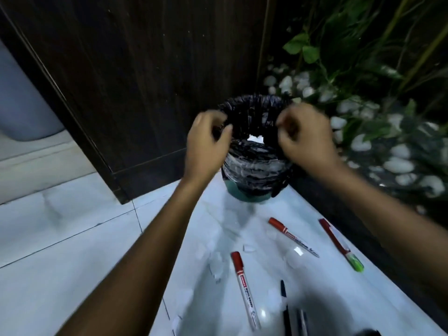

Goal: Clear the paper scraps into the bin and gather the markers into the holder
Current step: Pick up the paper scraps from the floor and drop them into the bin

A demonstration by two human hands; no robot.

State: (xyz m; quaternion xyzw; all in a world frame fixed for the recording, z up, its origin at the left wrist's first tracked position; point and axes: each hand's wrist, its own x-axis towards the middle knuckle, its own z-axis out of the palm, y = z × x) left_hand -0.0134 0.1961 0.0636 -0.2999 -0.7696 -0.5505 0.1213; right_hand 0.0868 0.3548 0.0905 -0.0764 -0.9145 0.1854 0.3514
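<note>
A small bin (249,190) lined with a black bag stands on the white tiled floor. Both my hands hover over its rim. My left hand (208,146) is loosely curled with a gap between thumb and fingers, and nothing shows in it. My right hand (303,134) is curled closed, with nothing visible inside. A white paper scrap (256,138) shows in the bin's mouth between them. On the floor nearer to me lie two red-capped markers (244,287) (292,236), a red-and-green marker (339,243), dark pens (284,306) and several paper scraps (249,248).
A dark wooden panel (135,81) rises behind the bin. To the right is a plant bed (363,69) with white pebbles (397,163). A pale rounded fixture (21,105) sits at far left. A dark object (368,332) peeks in at the bottom edge.
</note>
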